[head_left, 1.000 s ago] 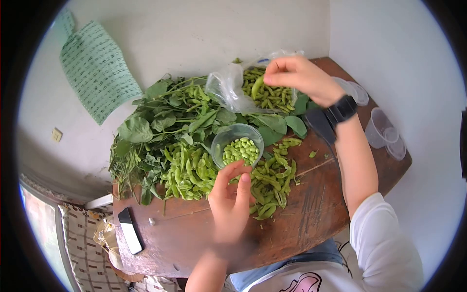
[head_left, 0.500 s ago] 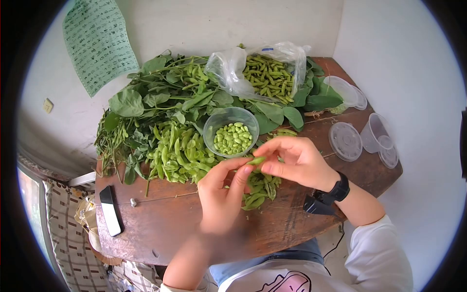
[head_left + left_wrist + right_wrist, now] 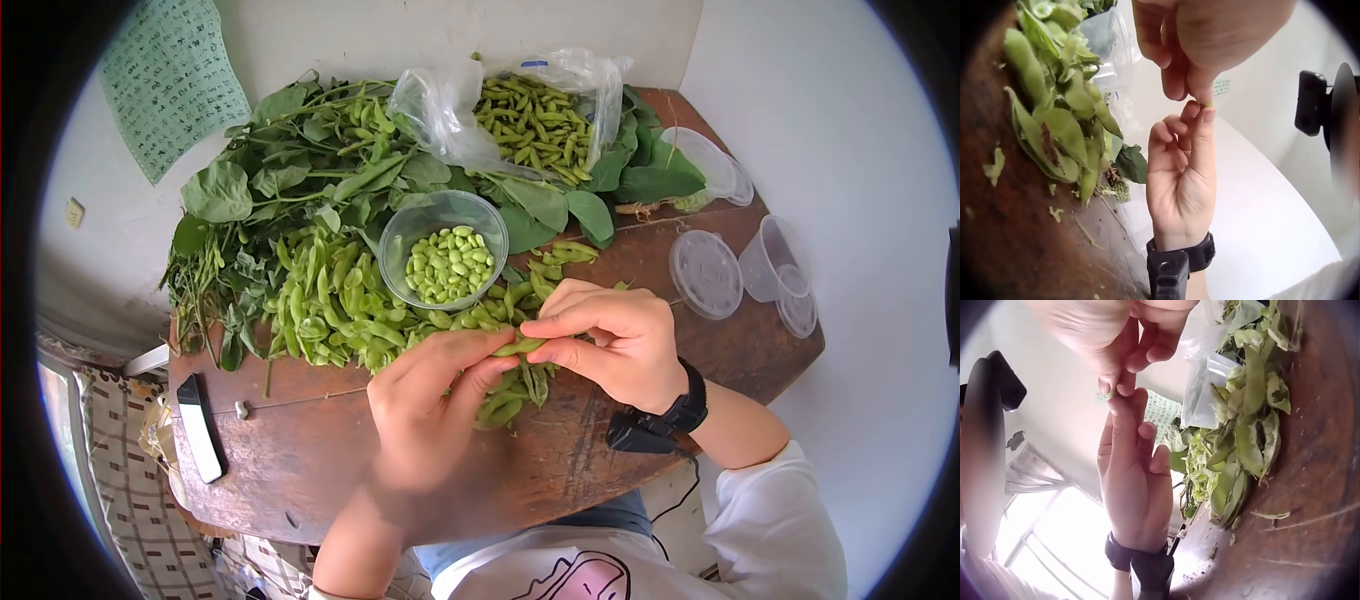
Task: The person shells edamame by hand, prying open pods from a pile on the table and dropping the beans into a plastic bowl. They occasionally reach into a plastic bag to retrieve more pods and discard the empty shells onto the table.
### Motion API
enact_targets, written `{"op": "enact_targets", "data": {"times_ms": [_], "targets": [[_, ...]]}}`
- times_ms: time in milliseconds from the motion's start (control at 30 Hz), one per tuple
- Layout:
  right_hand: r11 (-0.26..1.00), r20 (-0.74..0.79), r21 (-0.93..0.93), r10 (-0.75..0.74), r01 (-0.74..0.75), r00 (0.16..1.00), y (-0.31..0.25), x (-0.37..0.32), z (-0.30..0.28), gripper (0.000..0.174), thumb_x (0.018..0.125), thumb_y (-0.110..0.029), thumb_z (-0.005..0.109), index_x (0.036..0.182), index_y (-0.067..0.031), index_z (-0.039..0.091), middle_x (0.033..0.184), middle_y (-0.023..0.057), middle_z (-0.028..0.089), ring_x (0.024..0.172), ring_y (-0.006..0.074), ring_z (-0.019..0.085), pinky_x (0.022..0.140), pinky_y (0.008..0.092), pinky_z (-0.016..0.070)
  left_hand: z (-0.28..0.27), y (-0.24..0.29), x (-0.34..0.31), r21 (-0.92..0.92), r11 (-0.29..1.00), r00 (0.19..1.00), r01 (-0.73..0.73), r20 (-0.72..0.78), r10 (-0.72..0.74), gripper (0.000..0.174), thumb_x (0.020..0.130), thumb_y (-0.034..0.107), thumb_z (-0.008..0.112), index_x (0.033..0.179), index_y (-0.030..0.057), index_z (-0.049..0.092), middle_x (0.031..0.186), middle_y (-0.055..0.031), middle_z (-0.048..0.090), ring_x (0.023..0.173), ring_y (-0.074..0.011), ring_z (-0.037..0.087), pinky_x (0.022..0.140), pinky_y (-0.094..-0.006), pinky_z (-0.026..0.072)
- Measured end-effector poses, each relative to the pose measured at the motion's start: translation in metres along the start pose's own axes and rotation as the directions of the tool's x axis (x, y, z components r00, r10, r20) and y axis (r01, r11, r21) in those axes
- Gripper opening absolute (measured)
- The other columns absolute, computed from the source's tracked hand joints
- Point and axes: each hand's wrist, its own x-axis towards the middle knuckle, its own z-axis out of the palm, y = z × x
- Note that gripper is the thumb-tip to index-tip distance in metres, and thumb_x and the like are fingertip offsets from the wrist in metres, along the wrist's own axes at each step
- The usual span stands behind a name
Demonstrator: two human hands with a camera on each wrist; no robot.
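Both hands meet just in front of a clear plastic bowl [image 3: 397, 245] of shelled green beans [image 3: 450, 265]. Between them is one green soybean pod [image 3: 519, 346]. My left hand [image 3: 425, 390] pinches its left end with thumb and forefinger, and my right hand [image 3: 625, 345] pinches the right end. In the left wrist view only a sliver of the pod [image 3: 1207, 105] shows between the fingertips. Opened pods [image 3: 500, 405] lie on the table under the hands, and a larger heap of pods [image 3: 335, 300] spreads left of the bowl.
Behind the bowl, a clear plastic bag [image 3: 440, 115] holds whole pods [image 3: 535, 120]. Leafy stalks [image 3: 300, 165] cover the back left. At right are a round lid [image 3: 706, 275] and a clear cup [image 3: 765, 260]. A phone [image 3: 202, 430] lies at the left edge of the wooden table [image 3: 290, 450].
My right hand came down from beside the bag with a pod and met my left hand in front of the bowl. Both hands now pinch that pod. The head view has shifted.
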Motion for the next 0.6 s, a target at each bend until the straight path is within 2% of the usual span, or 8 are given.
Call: {"op": "enact_targets", "data": {"times_ms": [67,200,267,300,367,533,600], "targets": [[1.0,0.002,-0.027,0.0,0.0,1.0,-0.0001,-0.0007,0.0007,0.022,0.081,0.003,0.077,0.102,0.0012,0.074,0.086,0.0095,0.07,0.078,0.0187,0.065,0.066,0.0285,0.051,-0.0004,-0.0011,0.0015,0.139,0.982,0.991,-0.13,-0.002,0.131,0.019,0.08,0.0,0.078,0.097,-0.0006,0.071,0.088,-0.0121,0.073,0.073,-0.0214,0.07,0.061,-0.031,0.0551],[0.993,0.007,-0.106,-0.059,0.059,0.998,0.0,-0.0014,0.0017,0.016,0.081,0.005,0.076,0.095,0.0016,0.072,0.081,0.0085,0.067,0.076,0.0189,0.064,0.064,0.0295,0.0507,-0.0001,0.0,-0.0002,0.215,0.964,0.988,-0.155,0.016,0.155,0.017,0.079,0.001,0.078,0.094,0.0006,0.07,0.085,-0.0113,0.072,0.069,-0.0227,0.069,0.059,-0.0307,0.0544],[0.988,0.018,-0.14,-0.064,0.066,0.998,-0.0027,0.0,0.0018,0.014,0.08,0.005,0.076,0.093,0.0017,0.07,0.08,0.0091,0.067,0.075,0.0199,0.063,0.063,0.0302,0.0503,-0.0011,0.0035,-0.0007,0.34,0.926,0.986,-0.165,0.048,0.158,0.019,0.077,0.003,0.078,0.095,0.0025,0.071,0.082,-0.0094,0.071,0.065,-0.0229,0.068,0.056,-0.0301,0.0531],[0.982,0.03,-0.172,-0.074,0.079,0.997,-0.0029,0.0005,0.002,0.013,0.08,0.005,0.076,0.09,0.0018,0.068,0.079,0.0096,0.066,0.074,0.0209,0.063,0.062,0.031,0.0498,-0.0007,0.0024,-0.0011,0.339,0.927,0.987,-0.162,0.049,0.154,0.019,0.077,0.003,0.078,0.095,0.0025,0.071,0.082,-0.0094,0.071,0.065,-0.0229,0.068,0.056,-0.0301,0.0531],[0.975,0.041,-0.201,-0.093,0.099,0.995,-0.0003,0.0005,0.002,0.013,0.08,0.005,0.076,0.088,0.0015,0.066,0.079,0.0099,0.065,0.073,0.0227,0.062,0.062,0.0322,0.0495,0.0002,-0.0001,-0.0012,0.431,0.87,0.97,-0.24,0.07,0.232,0.021,0.076,0.004,0.078,0.096,0.0034,0.071,0.08,-0.0075,0.07,0.062,-0.0222,0.066,0.054,-0.03,0.0518],[0.935,0.089,-0.324,-0.121,0.144,0.989,0.0021,0.0009,0.001,0.018,0.076,0.008,0.077,0.084,0.0015,0.062,0.079,0.0112,0.064,0.073,0.027,0.062,0.062,0.0333,0.0492,0.0023,-0.0043,-0.0027,0.494,0.818,0.955,-0.295,0.13,0.266,0.025,0.074,0.005,0.078,0.097,0.0034,0.07,0.08,-0.0064,0.069,0.06,-0.0215,0.065,0.053,-0.0307,0.0507],[0.893,0.152,-0.382,-0.193,0.238,0.969,0.0061,0.0014,-0.0008,0.018,0.077,0.007,0.078,0.086,0.0009,0.063,0.08,0.01,0.064,0.074,0.0284,0.062,0.062,0.0347,0.0498,0.0015,-0.0057,-0.0039,0.504,0.809,0.953,-0.304,0.155,0.261,0.025,0.074,0.006,0.078,0.097,0.0034,0.07,0.079,-0.0063,0.069,0.059,-0.0212,0.064,0.052,-0.0311,0.0502]]}}
